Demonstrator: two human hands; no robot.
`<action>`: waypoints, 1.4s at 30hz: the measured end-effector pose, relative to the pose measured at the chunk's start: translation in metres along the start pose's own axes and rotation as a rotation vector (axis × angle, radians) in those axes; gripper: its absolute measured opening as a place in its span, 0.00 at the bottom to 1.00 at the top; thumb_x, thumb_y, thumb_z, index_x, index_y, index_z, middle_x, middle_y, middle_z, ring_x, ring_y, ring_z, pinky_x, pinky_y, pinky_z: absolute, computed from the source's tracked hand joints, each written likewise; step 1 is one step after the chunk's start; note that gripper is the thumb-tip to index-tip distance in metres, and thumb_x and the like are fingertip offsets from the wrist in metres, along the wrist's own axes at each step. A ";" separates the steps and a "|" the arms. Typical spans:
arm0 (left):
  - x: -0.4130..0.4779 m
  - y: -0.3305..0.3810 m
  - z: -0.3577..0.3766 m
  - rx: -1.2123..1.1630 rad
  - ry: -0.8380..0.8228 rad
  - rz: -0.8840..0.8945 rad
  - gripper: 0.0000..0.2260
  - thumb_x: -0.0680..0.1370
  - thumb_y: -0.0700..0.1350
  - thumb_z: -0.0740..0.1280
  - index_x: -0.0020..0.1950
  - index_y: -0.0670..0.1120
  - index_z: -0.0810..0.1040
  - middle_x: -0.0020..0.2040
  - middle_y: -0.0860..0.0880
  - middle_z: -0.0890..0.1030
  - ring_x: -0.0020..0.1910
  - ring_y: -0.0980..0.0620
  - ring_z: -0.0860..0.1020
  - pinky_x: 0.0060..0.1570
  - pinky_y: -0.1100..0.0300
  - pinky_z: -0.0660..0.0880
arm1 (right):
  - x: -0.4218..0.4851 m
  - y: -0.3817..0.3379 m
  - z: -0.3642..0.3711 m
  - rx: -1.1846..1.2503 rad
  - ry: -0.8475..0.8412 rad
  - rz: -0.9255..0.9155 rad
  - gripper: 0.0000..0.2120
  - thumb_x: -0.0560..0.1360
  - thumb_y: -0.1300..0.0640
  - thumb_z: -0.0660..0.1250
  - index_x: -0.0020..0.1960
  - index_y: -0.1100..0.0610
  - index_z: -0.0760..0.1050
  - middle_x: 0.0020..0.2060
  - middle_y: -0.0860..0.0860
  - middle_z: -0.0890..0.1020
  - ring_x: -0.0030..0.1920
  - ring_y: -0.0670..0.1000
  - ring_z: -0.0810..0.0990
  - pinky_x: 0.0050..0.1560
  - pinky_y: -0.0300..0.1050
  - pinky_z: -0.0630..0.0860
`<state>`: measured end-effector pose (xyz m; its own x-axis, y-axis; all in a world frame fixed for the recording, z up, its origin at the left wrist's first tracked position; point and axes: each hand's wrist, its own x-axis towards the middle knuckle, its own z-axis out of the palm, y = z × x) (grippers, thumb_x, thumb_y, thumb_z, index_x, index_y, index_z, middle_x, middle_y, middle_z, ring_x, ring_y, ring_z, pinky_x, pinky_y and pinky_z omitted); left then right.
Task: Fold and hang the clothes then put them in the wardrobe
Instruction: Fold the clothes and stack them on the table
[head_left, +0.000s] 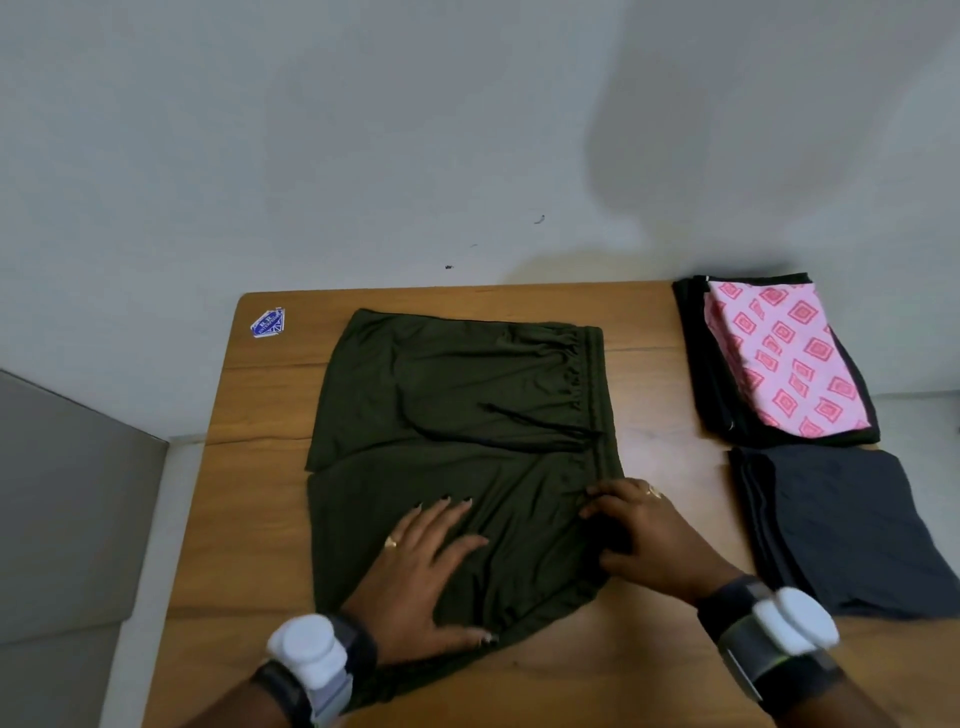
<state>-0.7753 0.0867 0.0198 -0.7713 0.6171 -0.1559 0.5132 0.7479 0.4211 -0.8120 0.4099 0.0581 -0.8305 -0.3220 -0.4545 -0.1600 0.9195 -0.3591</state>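
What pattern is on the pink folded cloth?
The pink cloth bears darker pink nested squares, seen in the head view.

Home room, wooden table (260, 467), folded clothes (779, 358)

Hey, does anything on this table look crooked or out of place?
Nothing spilled or damaged. The green garment lies askew at its near edge, creased, where the left hand presses it and the right hand pinches its side.
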 end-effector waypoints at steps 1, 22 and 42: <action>-0.007 0.001 0.005 0.033 -0.050 0.028 0.41 0.67 0.79 0.56 0.74 0.57 0.64 0.80 0.51 0.52 0.78 0.48 0.49 0.74 0.46 0.45 | -0.005 0.004 0.004 -0.026 0.002 -0.032 0.33 0.63 0.39 0.64 0.66 0.47 0.74 0.70 0.47 0.69 0.69 0.51 0.66 0.69 0.41 0.63; -0.045 -0.057 -0.045 -0.802 0.336 -0.561 0.08 0.72 0.40 0.71 0.47 0.52 0.83 0.47 0.56 0.83 0.49 0.59 0.80 0.54 0.60 0.76 | -0.014 0.027 -0.029 0.625 0.257 0.130 0.12 0.68 0.71 0.70 0.41 0.54 0.80 0.36 0.55 0.81 0.41 0.53 0.80 0.45 0.48 0.75; 0.160 -0.196 -0.118 -0.835 0.703 -0.614 0.08 0.77 0.40 0.68 0.48 0.53 0.80 0.50 0.51 0.82 0.54 0.48 0.80 0.60 0.50 0.76 | 0.170 0.032 -0.101 0.752 0.455 0.379 0.09 0.76 0.59 0.67 0.49 0.65 0.79 0.45 0.59 0.82 0.48 0.59 0.80 0.50 0.53 0.76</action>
<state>-1.0435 0.0098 0.0173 -0.9640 -0.2347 -0.1251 -0.1988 0.3233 0.9252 -1.0125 0.4072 0.0515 -0.9099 0.2313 -0.3444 0.4149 0.5084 -0.7546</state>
